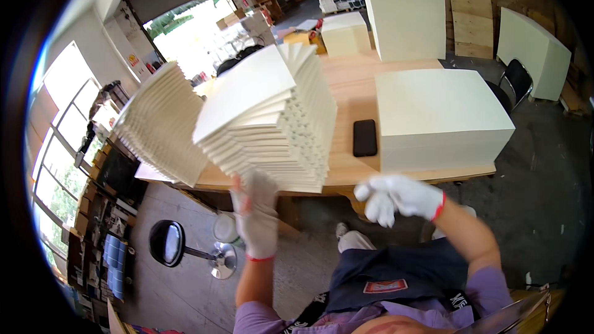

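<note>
My left hand, in a white glove with a red cuff, is raised at the front table edge with its fingers stretched up. It is nearest the tall stack of cream paper, whose layers lie in staggered, crosswise bundles; whether it touches the paper I cannot tell. My right hand, gloved the same way, hovers before the table edge with loosely bent fingers apart and nothing visible in them. Beyond it sits a squared block of paper. A dark phone lies between the stacks.
A leaning, fanned paper stack stands at the left of the wooden table. Taller paper blocks rise at the back. Below the table edge are a round stool and a white bucket. A black chair stands right.
</note>
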`<state>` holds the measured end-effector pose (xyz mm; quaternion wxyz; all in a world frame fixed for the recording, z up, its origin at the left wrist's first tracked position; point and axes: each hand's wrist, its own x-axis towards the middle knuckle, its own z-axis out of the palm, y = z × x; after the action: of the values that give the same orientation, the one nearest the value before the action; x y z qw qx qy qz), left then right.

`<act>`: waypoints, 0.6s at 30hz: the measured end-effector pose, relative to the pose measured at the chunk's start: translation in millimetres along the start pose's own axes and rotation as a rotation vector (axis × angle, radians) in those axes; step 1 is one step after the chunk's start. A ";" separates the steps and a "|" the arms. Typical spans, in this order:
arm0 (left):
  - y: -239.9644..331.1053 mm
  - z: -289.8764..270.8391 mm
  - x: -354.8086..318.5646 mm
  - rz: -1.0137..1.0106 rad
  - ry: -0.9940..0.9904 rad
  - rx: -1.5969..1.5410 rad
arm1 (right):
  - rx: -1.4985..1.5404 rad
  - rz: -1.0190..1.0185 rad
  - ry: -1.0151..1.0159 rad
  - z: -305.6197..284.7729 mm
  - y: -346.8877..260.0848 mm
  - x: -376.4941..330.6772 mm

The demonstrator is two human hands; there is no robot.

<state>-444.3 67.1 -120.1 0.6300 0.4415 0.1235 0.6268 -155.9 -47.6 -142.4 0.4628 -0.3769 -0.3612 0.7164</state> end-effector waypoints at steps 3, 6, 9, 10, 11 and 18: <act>-129.6 -44.4 -82.5 -0.527 0.046 0.053 | 0.349 0.122 0.160 -50.7 133.4 -31.6; -282.2 -107.9 -228.8 -0.878 -0.385 1.112 | 1.005 0.249 0.196 -69.6 257.4 -57.6; -295.9 -81.0 -274.8 -0.628 -1.393 1.373 | 1.174 0.250 0.400 -96.9 356.3 -79.7; -292.2 -75.7 -268.4 -0.597 -1.315 1.339 | 1.081 0.228 0.476 -94.2 350.4 -75.5; -287.6 -72.8 -259.3 -0.666 -1.259 1.292 | 1.009 0.213 0.498 -86.3 341.1 -70.0; -344.2 -124.4 -243.9 -1.096 -0.475 0.780 | 0.844 0.085 0.399 -81.8 332.1 -61.2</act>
<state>-343.0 -41.7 -534.0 0.6604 0.6338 0.4023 0.0169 -196.6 -194.2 -454.9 0.6064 -0.3002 0.0736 0.7326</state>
